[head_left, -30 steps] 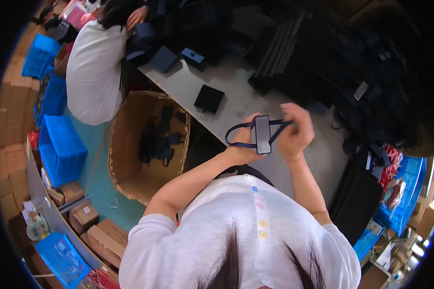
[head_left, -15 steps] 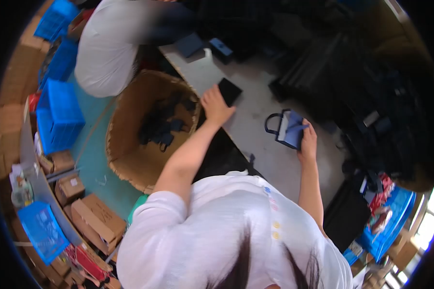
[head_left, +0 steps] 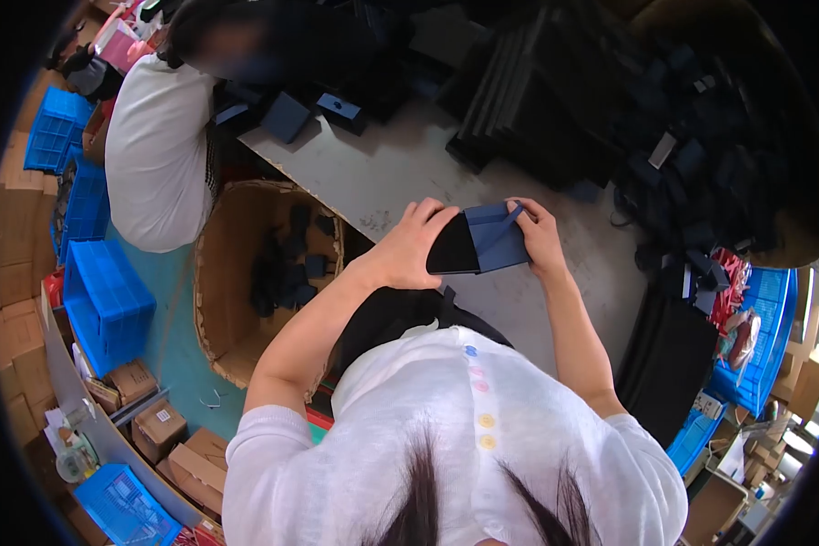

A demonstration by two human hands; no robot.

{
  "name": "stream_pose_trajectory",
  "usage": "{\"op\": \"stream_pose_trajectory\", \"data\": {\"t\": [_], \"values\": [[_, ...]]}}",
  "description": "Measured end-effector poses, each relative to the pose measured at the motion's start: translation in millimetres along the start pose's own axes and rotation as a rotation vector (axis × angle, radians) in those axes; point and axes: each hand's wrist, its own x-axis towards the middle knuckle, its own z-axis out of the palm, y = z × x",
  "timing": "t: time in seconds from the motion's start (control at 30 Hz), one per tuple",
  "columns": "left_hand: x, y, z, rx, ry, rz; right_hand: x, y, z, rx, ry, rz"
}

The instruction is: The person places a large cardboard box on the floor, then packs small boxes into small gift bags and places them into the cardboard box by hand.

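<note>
My left hand (head_left: 416, 244) grips a flat black square piece (head_left: 453, 248) by its left side, fingers over the top and thumb below. My right hand (head_left: 540, 238) holds a small dark blue box (head_left: 500, 244) with a blue ribbon strip across it. The black piece and the box meet edge to edge above the table, close to my body; whether one is inside the other I cannot tell. My right fingers are at the ribbon's upper end.
A grey table (head_left: 573, 300) lies beneath my hands. Stacked black panels (head_left: 528, 100) and a heap of dark blue boxes (head_left: 701, 155) are beyond. At left stand a large carton (head_left: 218, 300) with dark pieces, blue crates (head_left: 109, 300) and a person in white (head_left: 159, 155).
My left hand has picked up the black piece from the table and brought it to the blue box. My right hand has moved left with the box and turned it.
</note>
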Motion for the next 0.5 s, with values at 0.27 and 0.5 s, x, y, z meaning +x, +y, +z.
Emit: {"op": "stream_pose_trajectory", "data": {"t": [0.27, 0.5], "values": [[20, 10, 43, -0.323, 0.392, -0.054, -32, 46, 53, -0.062, 0.083, -0.062], [-86, -44, -43, 0.281, 0.196, -0.305, 1, 56, -85, -0.855, 0.368, -0.343]]}}
